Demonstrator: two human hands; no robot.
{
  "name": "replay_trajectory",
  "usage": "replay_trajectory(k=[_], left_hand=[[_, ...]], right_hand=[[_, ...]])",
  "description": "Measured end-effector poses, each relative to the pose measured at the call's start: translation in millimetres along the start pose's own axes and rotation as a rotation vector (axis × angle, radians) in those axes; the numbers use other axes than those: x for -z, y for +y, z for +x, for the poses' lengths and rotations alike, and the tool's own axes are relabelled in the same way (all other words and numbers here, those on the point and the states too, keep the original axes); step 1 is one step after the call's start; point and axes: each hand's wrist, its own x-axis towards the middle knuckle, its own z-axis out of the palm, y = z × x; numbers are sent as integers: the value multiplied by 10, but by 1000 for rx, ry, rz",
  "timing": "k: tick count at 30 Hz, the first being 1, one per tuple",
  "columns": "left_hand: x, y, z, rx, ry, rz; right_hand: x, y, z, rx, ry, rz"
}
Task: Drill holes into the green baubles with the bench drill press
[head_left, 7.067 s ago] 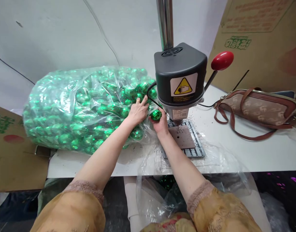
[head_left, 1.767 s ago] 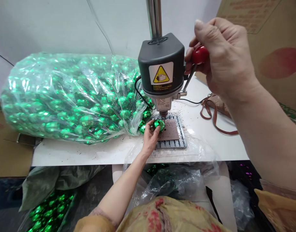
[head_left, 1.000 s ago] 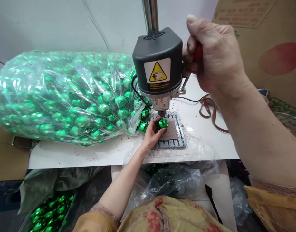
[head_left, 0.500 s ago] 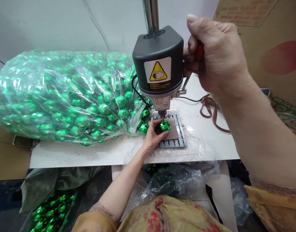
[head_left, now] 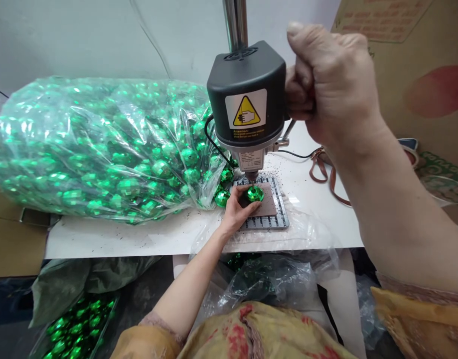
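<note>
1. The left hand [head_left: 238,212] curls partly around a faceted green ball [head_left: 254,194], pinning it on a brown pad [head_left: 268,205] directly beneath the bench drill [head_left: 247,94] bit.
2. The right hand [head_left: 331,82] closes in a tight fist on the drill's lever [head_left: 288,128].

In the middle, the green ball [head_left: 255,194] is shining with tiny mirror faces. On the left, a clear plastic bag [head_left: 101,149] is crinkling and gleaming. Up top, a steel pole [head_left: 235,20] is shining, and the black plastic drill head [head_left: 247,75] is looking smooth and matt.
</note>
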Motion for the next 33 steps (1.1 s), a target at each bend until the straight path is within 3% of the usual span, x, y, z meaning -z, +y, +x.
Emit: replay_trajectory(k=[2, 5, 9, 13, 33], left_hand=[[0, -10, 1, -10, 3, 16], [1, -22, 1, -33, -10, 37], [7, -31, -3, -54, -19, 51], [10, -43, -1, -67, -19, 61], [9, -79, -9, -90, -13, 63]], right_hand=[[-9, -14, -117, -35, -44, 286], [-32, -15, -346, 142, 46, 412], [-65, 6, -671, 231, 137, 386], [-67, 47, -856, 247, 146, 305], [34, 321, -986, 551, -8, 162]])
